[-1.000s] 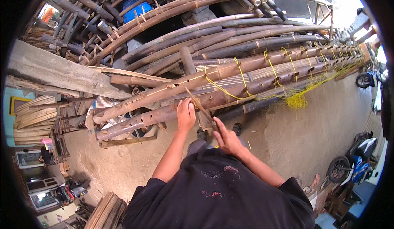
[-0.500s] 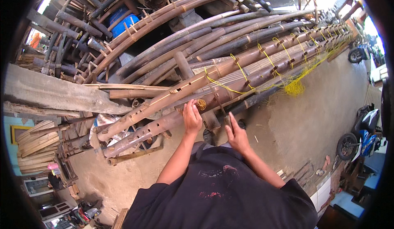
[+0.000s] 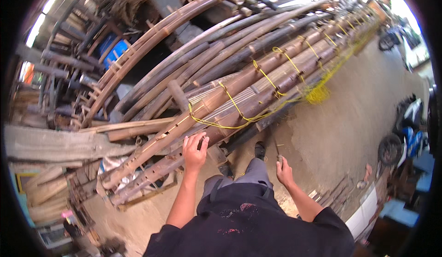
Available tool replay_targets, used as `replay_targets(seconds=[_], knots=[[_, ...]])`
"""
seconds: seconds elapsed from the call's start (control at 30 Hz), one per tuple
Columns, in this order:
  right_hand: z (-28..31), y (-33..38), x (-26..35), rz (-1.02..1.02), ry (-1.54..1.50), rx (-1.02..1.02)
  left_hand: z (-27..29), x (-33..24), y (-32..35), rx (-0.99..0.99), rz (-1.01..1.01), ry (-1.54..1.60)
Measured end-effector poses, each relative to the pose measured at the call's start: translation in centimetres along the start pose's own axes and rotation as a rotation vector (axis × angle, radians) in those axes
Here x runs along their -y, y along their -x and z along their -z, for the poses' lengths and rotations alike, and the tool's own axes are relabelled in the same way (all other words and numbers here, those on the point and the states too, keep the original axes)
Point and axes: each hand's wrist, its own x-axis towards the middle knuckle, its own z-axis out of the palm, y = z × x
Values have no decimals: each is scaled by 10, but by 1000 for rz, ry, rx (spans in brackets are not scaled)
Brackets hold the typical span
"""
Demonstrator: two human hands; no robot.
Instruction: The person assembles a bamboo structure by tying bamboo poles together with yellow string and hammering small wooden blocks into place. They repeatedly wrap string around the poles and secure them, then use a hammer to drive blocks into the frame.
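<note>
My left hand [image 3: 195, 152] rests at the nearer bamboo pole [image 3: 159, 168], its fingers extended and partly apart; a small dark spot shows between thumb and fingers, too small to name. My right hand [image 3: 284, 170] is closed round the handle of a thin, narrow-bladed tool [image 3: 277, 150], held out to the right, off the bamboo. Square holes run along both the nearer pole and the parallel farther bamboo pole [image 3: 171, 130]. Yellow cord [image 3: 232, 101] crosses between the poles at several places, and slender strips lie between them.
Dark bamboo poles [image 3: 221, 54] are stacked behind. A curved bamboo ladder [image 3: 138, 45] leans at the far left. Tangled yellow cord [image 3: 317, 94] hangs over the right side. A motorcycle [image 3: 405, 139] stands right, on the concrete floor [image 3: 336, 123]. A wooden block [image 3: 216, 155] supports the poles.
My right hand has swung right, taking the tool away from the bamboo. A tan curled bundle beside my left hand is gone from there. The view has shifted, and my left hand stays at the pole.
</note>
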Motion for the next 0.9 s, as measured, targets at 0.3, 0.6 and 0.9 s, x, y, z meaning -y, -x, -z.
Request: replay_targets(seconds=[0.3,0.6,0.9], knots=[[-108,-330,-131,59,240,-270,13,-10,3,97,192,-147],[-159,-482,-123,59,84,-18,-1,-34,-1,97,398,-195],[-91,-356,-100,245,504,496,16,-55,6,135,414,-203]])
